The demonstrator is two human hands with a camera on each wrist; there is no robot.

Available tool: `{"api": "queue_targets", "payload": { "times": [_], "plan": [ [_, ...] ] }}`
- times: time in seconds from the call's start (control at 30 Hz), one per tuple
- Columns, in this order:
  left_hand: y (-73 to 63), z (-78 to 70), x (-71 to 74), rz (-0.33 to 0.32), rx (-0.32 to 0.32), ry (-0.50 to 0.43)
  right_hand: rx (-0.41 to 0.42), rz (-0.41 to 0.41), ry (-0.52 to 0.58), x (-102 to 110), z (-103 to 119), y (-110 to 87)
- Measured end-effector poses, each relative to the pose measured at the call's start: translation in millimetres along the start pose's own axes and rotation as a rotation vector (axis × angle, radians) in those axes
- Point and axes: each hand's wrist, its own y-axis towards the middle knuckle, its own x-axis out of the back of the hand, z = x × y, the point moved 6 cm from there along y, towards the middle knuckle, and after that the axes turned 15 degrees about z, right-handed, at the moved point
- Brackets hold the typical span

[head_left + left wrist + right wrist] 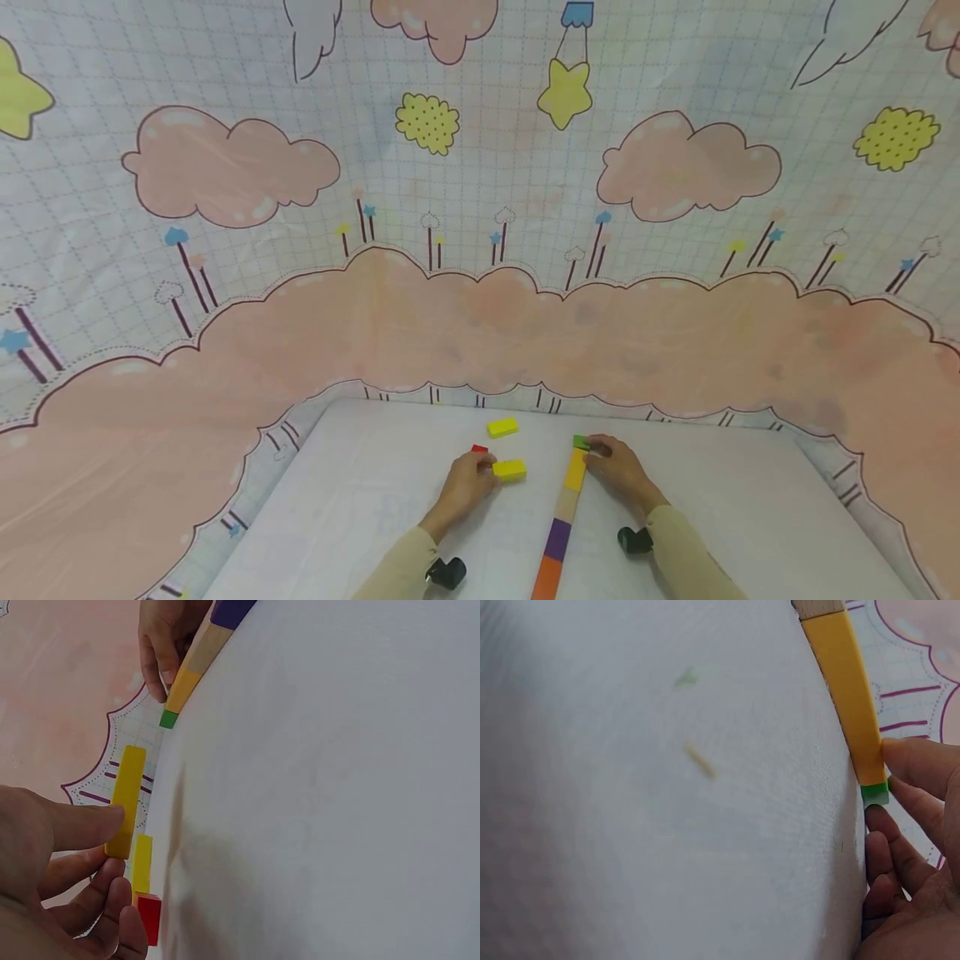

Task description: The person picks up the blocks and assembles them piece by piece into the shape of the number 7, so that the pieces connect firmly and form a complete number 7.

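My left hand [460,490] pinches a yellow block [127,802] between thumb and fingers, held out over the white table. At the far end of a straight row of blocks, my right hand [626,473] grips a small green block [874,794]. Its thumb touches the orange-yellow block [845,697] that meets the green one, while other fingertips are at the green block's side and end. Nearer in the row come a plain wood block [567,505], a purple block [557,540] and an orange block [547,578].
A second yellow block [502,427] lies on the white table [360,467] beyond my left hand. Close to that hand's fingers is a red block [148,918], partly hidden in the head view. A patterned cloth [480,325] with clouds rises behind the table's far edge.
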Motion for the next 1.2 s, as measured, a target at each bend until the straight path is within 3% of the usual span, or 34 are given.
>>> {"api": "queue_targets", "payload": {
  "times": [0.4, 0.97, 1.2],
  "plan": [
    [16.0, -12.7, 4.1, 0.004, -0.025, 0.009, -0.004, 0.001, 0.023, 2.3, -4.6, -0.2],
    [42.0, -26.8, -0.9, -0.012, -0.063, -0.056, 0.003, -0.002, 0.031, 2.6, -4.3, -1.3],
    [52.0, -31.5, -1.4, -0.011, -0.114, -0.07, -0.006, -0.004, 0.033, 2.1, -2.1, -1.0]
  ]
}}
